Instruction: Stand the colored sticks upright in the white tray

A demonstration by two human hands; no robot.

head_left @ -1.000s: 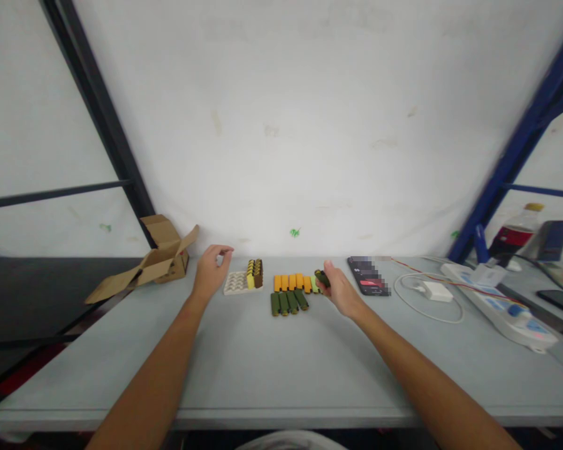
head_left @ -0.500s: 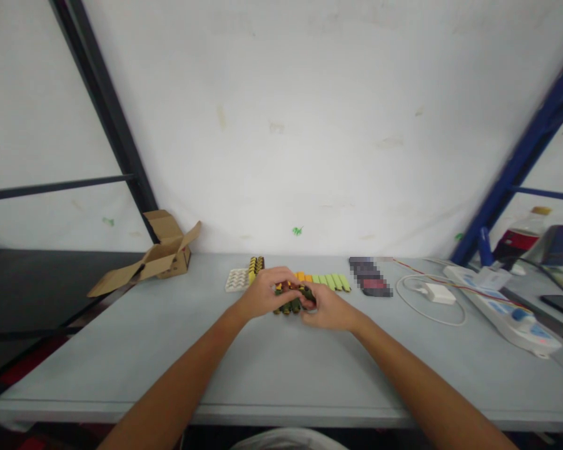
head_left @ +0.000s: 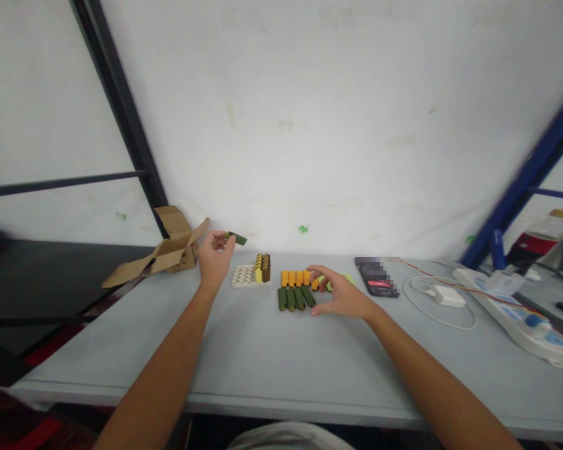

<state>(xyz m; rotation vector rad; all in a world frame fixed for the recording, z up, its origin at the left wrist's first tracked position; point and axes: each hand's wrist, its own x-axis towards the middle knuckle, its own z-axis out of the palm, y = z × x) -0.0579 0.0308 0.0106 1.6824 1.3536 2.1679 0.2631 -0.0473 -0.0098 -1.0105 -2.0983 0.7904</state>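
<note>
My left hand [head_left: 214, 259] is raised over the table's left part, with thumb and fingers pinching a small dark green oblong piece [head_left: 238, 239] shaped like a lighter. Below and right of it is a white tray [head_left: 243, 275] with rows of round holes. Several yellow pieces [head_left: 259, 274] and brown pieces [head_left: 266, 272] stand upright at its right end. My right hand [head_left: 340, 294] is open, thumb and fingers apart, at the right end of a row of dark green pieces [head_left: 291, 299]. Behind these lie orange pieces [head_left: 292, 279]. Lime-green pieces [head_left: 348, 278] are partly hidden by my right hand.
An opened cardboard box [head_left: 176, 250] stands at the left rear. Right of my right hand lie a phone [head_left: 378, 281], partly pixelated, a white charger [head_left: 449, 296] with its cable, and a power strip [head_left: 516, 325]. A bottle of dark drink [head_left: 537, 240] stands far right.
My hands have parted. The left has moved up and left with a dark green piece; the right has opened and shifted slightly right. The rows of green and orange pieces are now more exposed.
</note>
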